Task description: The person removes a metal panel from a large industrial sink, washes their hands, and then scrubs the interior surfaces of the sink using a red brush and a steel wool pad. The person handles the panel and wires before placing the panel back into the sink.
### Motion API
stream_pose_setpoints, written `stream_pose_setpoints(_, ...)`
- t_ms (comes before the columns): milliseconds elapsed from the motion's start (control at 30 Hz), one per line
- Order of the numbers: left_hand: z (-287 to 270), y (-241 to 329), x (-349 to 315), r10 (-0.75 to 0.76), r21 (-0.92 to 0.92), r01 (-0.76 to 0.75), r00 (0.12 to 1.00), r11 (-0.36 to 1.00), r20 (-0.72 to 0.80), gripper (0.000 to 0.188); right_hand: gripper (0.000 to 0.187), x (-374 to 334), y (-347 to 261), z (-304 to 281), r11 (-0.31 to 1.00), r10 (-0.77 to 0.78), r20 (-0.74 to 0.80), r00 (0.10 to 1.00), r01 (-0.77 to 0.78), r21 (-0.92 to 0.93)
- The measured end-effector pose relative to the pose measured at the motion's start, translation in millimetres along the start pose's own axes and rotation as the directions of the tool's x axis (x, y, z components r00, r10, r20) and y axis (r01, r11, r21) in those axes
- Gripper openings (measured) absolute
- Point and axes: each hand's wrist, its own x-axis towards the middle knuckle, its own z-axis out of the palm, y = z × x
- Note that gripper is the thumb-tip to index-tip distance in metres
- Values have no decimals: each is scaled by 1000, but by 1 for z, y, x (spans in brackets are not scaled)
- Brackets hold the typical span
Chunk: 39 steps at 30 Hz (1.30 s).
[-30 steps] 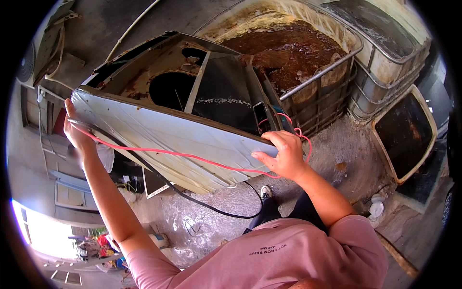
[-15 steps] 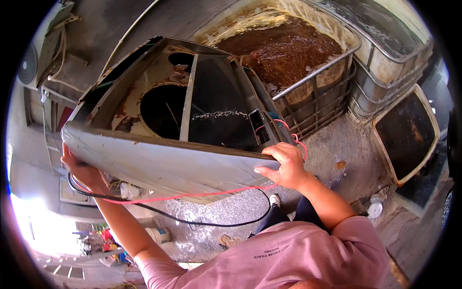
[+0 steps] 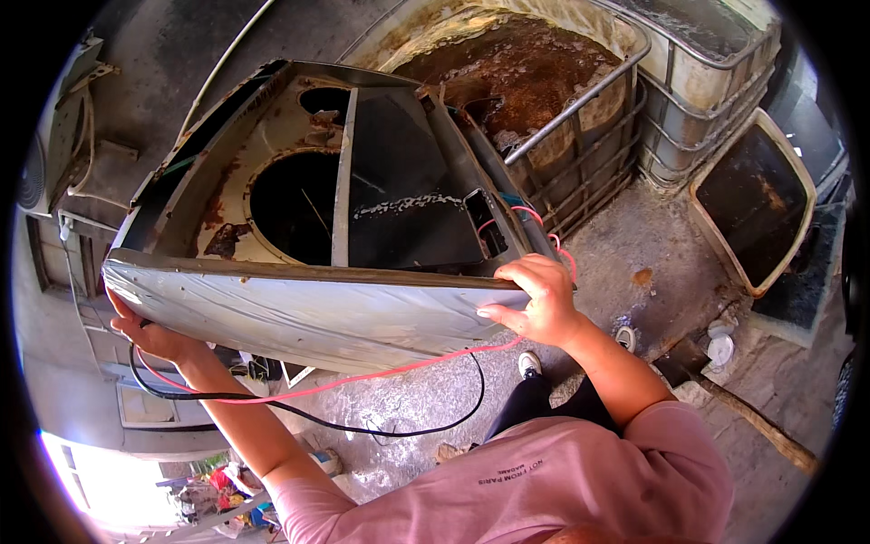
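Observation:
A large open-topped grey metal housing [image 3: 299, 313] is between my two hands. It has a big round hole, a smaller one behind it, rust patches and a black inner panel [image 3: 399, 204]; wrinkled film seems to cover its near side. My left hand [image 3: 154, 337] holds the housing low at its left corner, fingers partly hidden beneath. Over its near right edge my right hand [image 3: 536, 295] is closed, thumb on the near side. A red cable [image 3: 362, 378] and a black cable [image 3: 349, 416] hang in loops below, close to my left wrist. Whether that hand also grips them is hidden.
Behind the housing stands a caged tank [image 3: 580, 109] of reddish-brown liquid, with a second caged tank [image 3: 698, 91] beside it. A pale-rimmed dark tray [image 3: 698, 222] leans at right. A wooden pole [image 3: 761, 429] lies on the concrete floor near my feet.
The whole scene has shifted a little leftward in view, and the housing's near side faces me more. Both hands keep their hold. A second shoe and the wooden pole show more now.

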Motion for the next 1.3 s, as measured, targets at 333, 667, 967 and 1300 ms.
stream_pose_setpoints(333,70,59,-34,27,247,-44,997,968,70,51,48,-30,23,-19,992,33,-33,999,-29,122)
stream_pose_setpoints(667,144,94,-51,67,429,-159,973,889,221,45,49,-30,47,-48,971,32,-131,991,0,238)
stream_pose_setpoints(967,212,101,-53,111,519,-260,948,815,300,43,50,-50,58,-45,916,180,-81,980,-137,378)
stream_pose_setpoints(1300,253,98,-42,5,518,-199,936,832,351,51,44,-47,66,-51,875,256,-89,963,-191,445)
